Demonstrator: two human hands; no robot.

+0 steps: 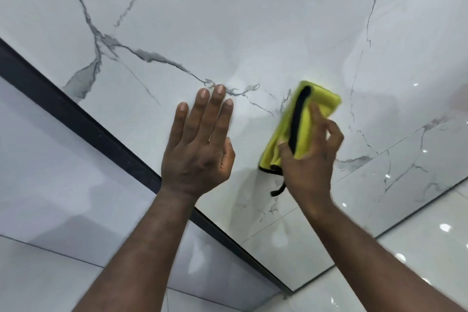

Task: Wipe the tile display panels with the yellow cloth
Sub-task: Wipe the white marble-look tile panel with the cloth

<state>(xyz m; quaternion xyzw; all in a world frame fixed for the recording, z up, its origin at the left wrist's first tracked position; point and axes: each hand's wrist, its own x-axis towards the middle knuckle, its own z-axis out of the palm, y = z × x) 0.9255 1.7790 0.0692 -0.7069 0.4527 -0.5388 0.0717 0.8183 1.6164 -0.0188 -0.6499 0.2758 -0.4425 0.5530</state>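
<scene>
Wiping step in hand. Your right hand (310, 157) pinches folded yellow cloth (304, 124) against marble tile panel (253, 20), centre right of frame. Left hand (200, 144) braces flat, fingers straight, close together. Next, likely: sweep cloth toward unwiped upper area, even pressure.

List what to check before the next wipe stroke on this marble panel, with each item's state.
1. Grip: the right hand holds the yellow cloth with curled fingers: ok.
2. Contact: the cloth lies against the veined panel: ok, though motion blur hides how firmly.
3. Leftward path: the left hand, fingers straight, sits just left of the cloth and apart from it: not ok for a leftward stroke.
4. Loose ends: a black loop dangles below the right hand: not ok, it may drag.
5. Smears left on the panel: gloss and veins hide them: cannot tell.
</scene>
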